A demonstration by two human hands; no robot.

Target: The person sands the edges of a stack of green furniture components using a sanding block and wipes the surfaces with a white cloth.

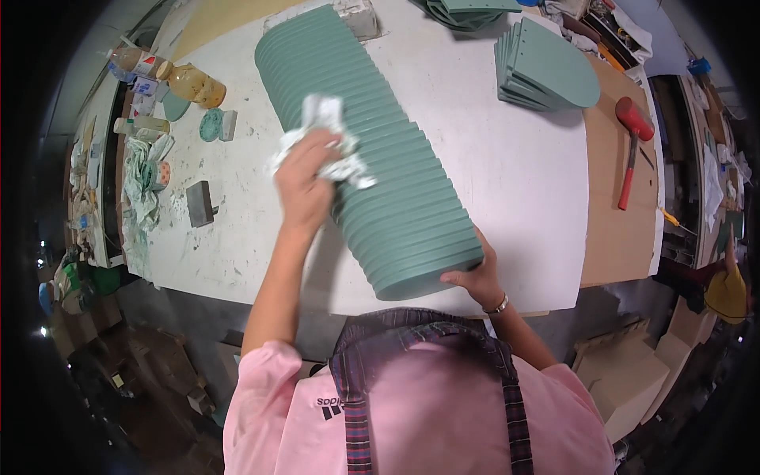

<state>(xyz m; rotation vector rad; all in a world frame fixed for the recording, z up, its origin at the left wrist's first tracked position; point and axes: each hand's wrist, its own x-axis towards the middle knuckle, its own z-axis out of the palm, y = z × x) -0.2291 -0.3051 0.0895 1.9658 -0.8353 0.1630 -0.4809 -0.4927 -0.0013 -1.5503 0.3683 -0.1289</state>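
Observation:
A long row of green, round-edged leather-like panels (pixel 396 178), pressed face to face, lies slantwise across the white table. My left hand (pixel 305 186) is closed on a crumpled white cloth (pixel 323 111), which rests against the left, curved edges of the row and is slightly blurred. At the row's near right corner, my right hand (pixel 480 273) grips the end panel. Its thumb lies on the end face, while the other fingers are partly hidden along the side.
More green panels (pixel 546 67) are fanned out at the right, near a red mallet (pixel 631 134) on brown board. Left of the row stand a bottle of yellowish liquid (pixel 194 85), a dark block (pixel 200 203) and a stained rag (pixel 142 186). A pale block (pixel 360 17) touches the far end.

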